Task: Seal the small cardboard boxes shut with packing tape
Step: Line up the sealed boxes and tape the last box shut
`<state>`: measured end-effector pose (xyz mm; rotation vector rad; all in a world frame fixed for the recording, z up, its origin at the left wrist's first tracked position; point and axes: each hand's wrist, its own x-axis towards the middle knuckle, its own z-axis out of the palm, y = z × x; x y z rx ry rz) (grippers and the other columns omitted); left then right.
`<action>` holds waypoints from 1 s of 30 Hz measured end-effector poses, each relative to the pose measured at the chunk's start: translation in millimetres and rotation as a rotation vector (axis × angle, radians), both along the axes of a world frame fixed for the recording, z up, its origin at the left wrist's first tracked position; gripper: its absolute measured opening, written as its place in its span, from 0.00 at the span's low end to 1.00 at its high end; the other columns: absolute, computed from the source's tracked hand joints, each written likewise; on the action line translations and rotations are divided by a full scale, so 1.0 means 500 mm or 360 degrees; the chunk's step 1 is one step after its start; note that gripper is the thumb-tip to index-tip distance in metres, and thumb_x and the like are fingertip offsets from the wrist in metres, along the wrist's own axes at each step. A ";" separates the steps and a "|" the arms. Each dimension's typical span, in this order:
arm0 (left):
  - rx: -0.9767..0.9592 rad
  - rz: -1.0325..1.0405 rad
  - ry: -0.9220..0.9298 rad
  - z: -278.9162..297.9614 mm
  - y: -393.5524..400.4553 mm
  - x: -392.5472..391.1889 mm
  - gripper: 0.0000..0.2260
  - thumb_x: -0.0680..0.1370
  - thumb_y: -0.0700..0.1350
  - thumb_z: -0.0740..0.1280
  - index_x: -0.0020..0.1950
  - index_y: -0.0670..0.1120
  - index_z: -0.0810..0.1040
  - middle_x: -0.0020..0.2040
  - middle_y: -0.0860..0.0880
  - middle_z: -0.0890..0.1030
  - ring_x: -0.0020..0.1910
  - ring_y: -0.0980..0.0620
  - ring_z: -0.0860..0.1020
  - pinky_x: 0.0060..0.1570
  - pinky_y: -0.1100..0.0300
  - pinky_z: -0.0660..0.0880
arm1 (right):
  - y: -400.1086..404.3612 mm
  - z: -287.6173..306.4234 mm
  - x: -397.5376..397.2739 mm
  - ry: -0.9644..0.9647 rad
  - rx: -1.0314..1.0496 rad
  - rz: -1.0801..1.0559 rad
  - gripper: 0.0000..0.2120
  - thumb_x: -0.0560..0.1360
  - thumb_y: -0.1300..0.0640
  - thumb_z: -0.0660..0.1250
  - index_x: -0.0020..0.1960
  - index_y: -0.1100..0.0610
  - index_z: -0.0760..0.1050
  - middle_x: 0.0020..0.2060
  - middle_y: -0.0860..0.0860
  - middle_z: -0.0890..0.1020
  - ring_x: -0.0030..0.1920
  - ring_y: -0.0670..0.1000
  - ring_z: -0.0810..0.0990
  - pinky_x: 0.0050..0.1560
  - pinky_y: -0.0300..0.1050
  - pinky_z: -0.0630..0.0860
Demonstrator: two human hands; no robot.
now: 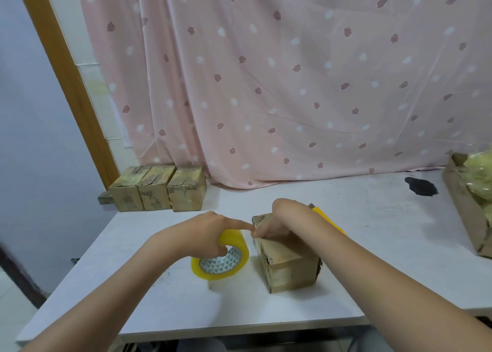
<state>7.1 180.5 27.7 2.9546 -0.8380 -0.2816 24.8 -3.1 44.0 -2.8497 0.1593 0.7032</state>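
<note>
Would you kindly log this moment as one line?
left hand: grips tape roll | right hand: presses on box | three boxes: table's far-left

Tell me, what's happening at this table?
A person is taping a small cardboard box shut. The left hand grips a yellow roll of packing tape, its forefinger reaching to the box, while the right hand presses on the box top. Three more boxes stand at the back left of the table.

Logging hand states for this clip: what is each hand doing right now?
Left hand: grips the tape roll, index finger extended.
Right hand: pinches at the cardboard box top edge.
</note>
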 end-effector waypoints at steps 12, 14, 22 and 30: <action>-0.0306 0.0119 0.0067 -0.001 0.026 -0.016 0.30 0.72 0.44 0.71 0.64 0.75 0.68 0.47 0.53 0.78 0.41 0.50 0.77 0.38 0.56 0.76 | -0.053 -0.003 0.015 0.0064 0.0591 -0.0223 0.43 0.66 0.41 0.75 0.72 0.60 0.63 0.68 0.60 0.71 0.63 0.63 0.75 0.63 0.58 0.74; -0.0296 0.0120 0.0045 0.010 0.026 -0.012 0.31 0.72 0.43 0.70 0.66 0.73 0.70 0.42 0.52 0.77 0.36 0.51 0.75 0.34 0.59 0.73 | -0.062 -0.008 0.016 0.0000 0.0728 -0.0277 0.43 0.64 0.43 0.76 0.71 0.60 0.64 0.61 0.59 0.72 0.56 0.62 0.77 0.59 0.55 0.76; -0.0131 0.0068 0.0050 0.022 0.042 -0.017 0.40 0.74 0.40 0.68 0.68 0.82 0.57 0.36 0.50 0.70 0.32 0.52 0.68 0.30 0.62 0.67 | -0.104 -0.024 0.021 0.0031 0.1095 -0.0461 0.36 0.61 0.44 0.78 0.60 0.62 0.71 0.47 0.57 0.73 0.37 0.56 0.76 0.41 0.46 0.79; -0.0191 0.0012 -0.0015 0.021 0.054 -0.022 0.39 0.76 0.41 0.68 0.61 0.86 0.56 0.55 0.55 0.77 0.48 0.52 0.75 0.44 0.55 0.76 | -0.141 -0.042 0.012 0.0186 0.1395 -0.0549 0.25 0.66 0.49 0.77 0.54 0.64 0.74 0.41 0.58 0.78 0.40 0.59 0.78 0.48 0.52 0.79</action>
